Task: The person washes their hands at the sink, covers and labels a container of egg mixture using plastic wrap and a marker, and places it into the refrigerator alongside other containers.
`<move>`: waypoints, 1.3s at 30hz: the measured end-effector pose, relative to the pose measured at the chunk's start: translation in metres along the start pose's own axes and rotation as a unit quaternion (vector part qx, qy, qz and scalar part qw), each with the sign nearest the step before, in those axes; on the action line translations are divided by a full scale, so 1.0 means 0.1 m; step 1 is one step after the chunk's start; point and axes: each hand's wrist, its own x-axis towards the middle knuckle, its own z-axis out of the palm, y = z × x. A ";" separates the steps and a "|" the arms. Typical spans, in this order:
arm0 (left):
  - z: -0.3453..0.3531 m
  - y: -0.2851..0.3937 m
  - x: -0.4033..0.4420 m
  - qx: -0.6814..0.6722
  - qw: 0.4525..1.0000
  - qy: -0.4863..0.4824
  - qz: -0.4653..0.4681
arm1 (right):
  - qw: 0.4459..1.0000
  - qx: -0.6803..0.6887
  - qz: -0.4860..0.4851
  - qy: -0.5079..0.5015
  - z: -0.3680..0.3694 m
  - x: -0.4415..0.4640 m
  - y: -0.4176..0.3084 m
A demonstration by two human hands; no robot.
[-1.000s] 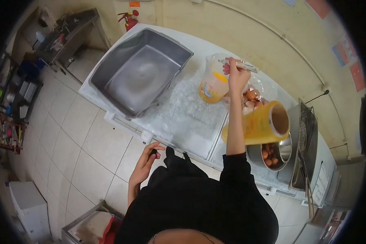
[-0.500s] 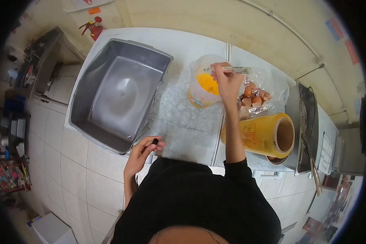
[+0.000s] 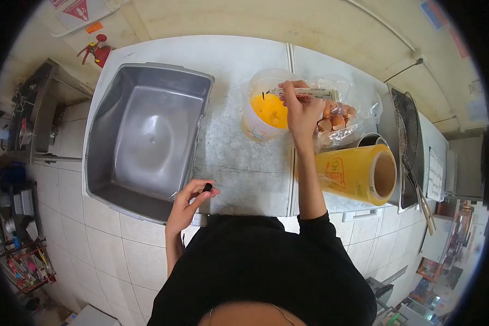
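Observation:
My right hand [image 3: 300, 111] grips a white marker [image 3: 316, 94] across the top of a translucent plastic tub [image 3: 250, 122]. The marker's dark tip points left, at the tub's far inside wall or rim, close to a short black stroke [image 3: 263, 95]. Inside the tub lies yellow egg [image 3: 270, 111], with whole yolks showing. Near the counter's front edge, my left hand [image 3: 187, 204] pinches a small black marker cap [image 3: 207, 187] between thumb and fingers, beside the grey bin's near corner.
A large grey plastic bin [image 3: 201, 117] fills the counter's left side. Right of the tub, cracked eggshells [image 3: 337, 118] sit in a clear plastic bag [image 3: 364, 103]. A big yellow roll of wrap [image 3: 345, 173] lies by my right forearm. Farther right is a metal tray [image 3: 405, 136] with long chopsticks [image 3: 422, 204].
The view has shifted, so the bin and tub appear farther left. My right hand and marker have moved slightly relative to the tub, and a black stroke now shows clearly near the tip.

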 end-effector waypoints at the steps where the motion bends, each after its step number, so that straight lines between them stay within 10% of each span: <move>1: -0.01 0.00 0.01 -0.003 1.000 0.001 0.002 | 1.000 -0.021 -0.008 0.008 -0.01 0.00 0.00; 39: -0.07 0.00 0.05 -0.026 0.999 -0.018 -0.010 | 0.992 -0.032 -0.018 0.120 -0.03 -0.05 -0.06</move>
